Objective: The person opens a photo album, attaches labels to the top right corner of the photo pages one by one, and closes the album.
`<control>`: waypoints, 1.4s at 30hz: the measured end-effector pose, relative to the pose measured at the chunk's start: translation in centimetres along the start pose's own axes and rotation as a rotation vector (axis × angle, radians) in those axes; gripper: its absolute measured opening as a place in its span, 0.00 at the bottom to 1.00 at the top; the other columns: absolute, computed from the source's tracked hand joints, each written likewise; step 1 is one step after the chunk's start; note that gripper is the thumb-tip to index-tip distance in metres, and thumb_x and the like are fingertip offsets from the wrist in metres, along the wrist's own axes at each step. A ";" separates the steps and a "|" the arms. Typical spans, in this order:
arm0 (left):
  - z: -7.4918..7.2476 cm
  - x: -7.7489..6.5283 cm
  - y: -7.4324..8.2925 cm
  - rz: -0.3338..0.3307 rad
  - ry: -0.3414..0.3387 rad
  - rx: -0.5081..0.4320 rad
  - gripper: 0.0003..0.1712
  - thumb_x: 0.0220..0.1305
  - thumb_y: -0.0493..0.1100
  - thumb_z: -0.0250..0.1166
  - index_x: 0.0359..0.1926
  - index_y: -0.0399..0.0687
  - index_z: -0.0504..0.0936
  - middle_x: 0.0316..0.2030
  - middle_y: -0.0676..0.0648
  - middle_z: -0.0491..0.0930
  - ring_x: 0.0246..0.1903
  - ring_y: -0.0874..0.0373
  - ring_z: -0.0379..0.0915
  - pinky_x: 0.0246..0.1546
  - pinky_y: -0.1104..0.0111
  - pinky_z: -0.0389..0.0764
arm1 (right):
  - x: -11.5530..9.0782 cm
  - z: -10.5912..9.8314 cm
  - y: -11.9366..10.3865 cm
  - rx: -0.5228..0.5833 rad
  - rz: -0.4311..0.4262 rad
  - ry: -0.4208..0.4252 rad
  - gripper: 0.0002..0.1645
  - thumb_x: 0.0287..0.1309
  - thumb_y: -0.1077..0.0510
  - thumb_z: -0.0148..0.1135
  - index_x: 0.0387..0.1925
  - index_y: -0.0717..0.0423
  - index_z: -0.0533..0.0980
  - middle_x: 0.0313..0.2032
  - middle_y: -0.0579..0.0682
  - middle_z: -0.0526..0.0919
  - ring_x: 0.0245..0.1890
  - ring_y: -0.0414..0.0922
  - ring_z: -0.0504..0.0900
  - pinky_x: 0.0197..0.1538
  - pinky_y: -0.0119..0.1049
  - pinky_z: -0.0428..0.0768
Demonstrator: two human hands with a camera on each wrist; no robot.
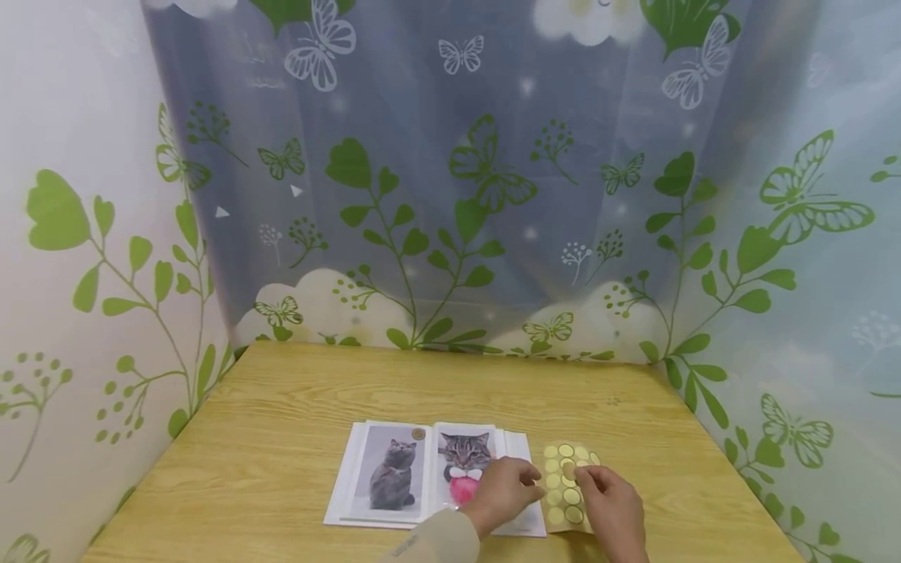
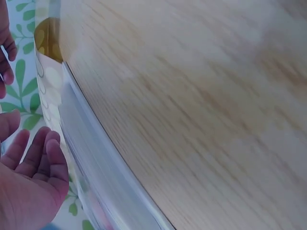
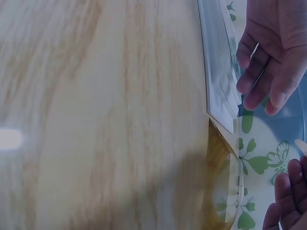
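Note:
An open photo album [image 1: 338, 500] lies on the table, with a grey cat photo [image 1: 391, 481] on its left page and a tabby cat photo [image 1: 468, 447] on its right page. Over the right page hovers my left hand [image 1: 503, 489], fingers loosely bent and holding nothing; it hides part of that page. Beside the album is a sheet of round gold stickers [image 1: 554, 496]. My right hand [image 1: 615, 508] is over the sheet's right side, thumb and forefinger pinching a round sticker [image 1: 568, 467]. In the left wrist view, my left hand [image 2: 33, 177] is beside the album edge [image 2: 105, 158].
A wood-grain table [image 1: 246, 438] carries the album and sheet. Printed curtains with leaves and butterflies [image 1: 422, 195] close in the back and both sides. A small round brown sticker [image 1: 418, 434] sits at the top corner of the grey cat photo.

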State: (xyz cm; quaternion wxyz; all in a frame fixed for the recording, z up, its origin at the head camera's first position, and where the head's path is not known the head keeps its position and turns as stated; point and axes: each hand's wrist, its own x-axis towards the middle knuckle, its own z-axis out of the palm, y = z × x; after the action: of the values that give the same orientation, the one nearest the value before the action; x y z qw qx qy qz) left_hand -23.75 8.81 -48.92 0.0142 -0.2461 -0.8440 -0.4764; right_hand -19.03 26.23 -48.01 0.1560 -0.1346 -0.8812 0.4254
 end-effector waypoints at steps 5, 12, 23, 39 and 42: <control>-0.8 0.0 -0.7 0.014 0.032 0.094 0.11 0.53 0.38 0.73 0.37 0.38 0.87 0.31 0.44 0.85 0.30 0.58 0.80 0.35 0.72 0.79 | 0.3 0.4 0.0 0.003 0.000 -0.009 0.16 0.68 0.50 0.60 0.39 0.59 0.84 0.36 0.50 0.87 0.37 0.46 0.81 0.39 0.39 0.76; -2.1 -0.4 -1.3 -0.039 0.046 0.292 0.15 0.54 0.45 0.74 0.41 0.43 0.87 0.38 0.47 0.86 0.40 0.51 0.81 0.45 0.61 0.79 | 0.6 1.0 0.0 0.009 -0.012 -0.034 0.14 0.67 0.52 0.61 0.40 0.58 0.84 0.35 0.49 0.86 0.34 0.43 0.79 0.38 0.39 0.75; -4.1 -1.5 -2.9 -0.033 0.130 0.511 0.21 0.53 0.50 0.73 0.46 0.43 0.85 0.46 0.43 0.83 0.50 0.46 0.77 0.52 0.49 0.75 | 1.5 1.8 -0.3 -0.034 -0.062 -0.051 0.13 0.67 0.53 0.61 0.39 0.58 0.84 0.30 0.46 0.83 0.30 0.42 0.75 0.35 0.37 0.73; -6.5 -3.9 -4.8 -0.017 0.081 0.541 0.37 0.51 0.55 0.74 0.58 0.37 0.79 0.57 0.31 0.74 0.58 0.36 0.70 0.59 0.45 0.70 | 2.6 3.3 -1.1 -0.089 -0.137 -0.078 0.09 0.65 0.55 0.62 0.34 0.56 0.84 0.24 0.43 0.79 0.26 0.41 0.73 0.33 0.38 0.72; -6.6 -4.3 -4.8 -0.017 0.053 0.529 0.39 0.53 0.55 0.73 0.61 0.37 0.77 0.59 0.29 0.72 0.60 0.35 0.68 0.60 0.44 0.69 | 2.9 3.7 -1.2 -0.101 -0.159 -0.080 0.10 0.65 0.55 0.62 0.35 0.56 0.84 0.24 0.43 0.79 0.25 0.41 0.73 0.31 0.38 0.72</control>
State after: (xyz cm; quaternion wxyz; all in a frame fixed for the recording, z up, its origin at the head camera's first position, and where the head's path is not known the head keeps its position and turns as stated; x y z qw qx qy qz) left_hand -23.39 -0.28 -50.23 0.0963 -0.2140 -0.9406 -0.2454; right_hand -23.24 23.95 -48.77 0.1471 -0.0550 -0.9149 0.3719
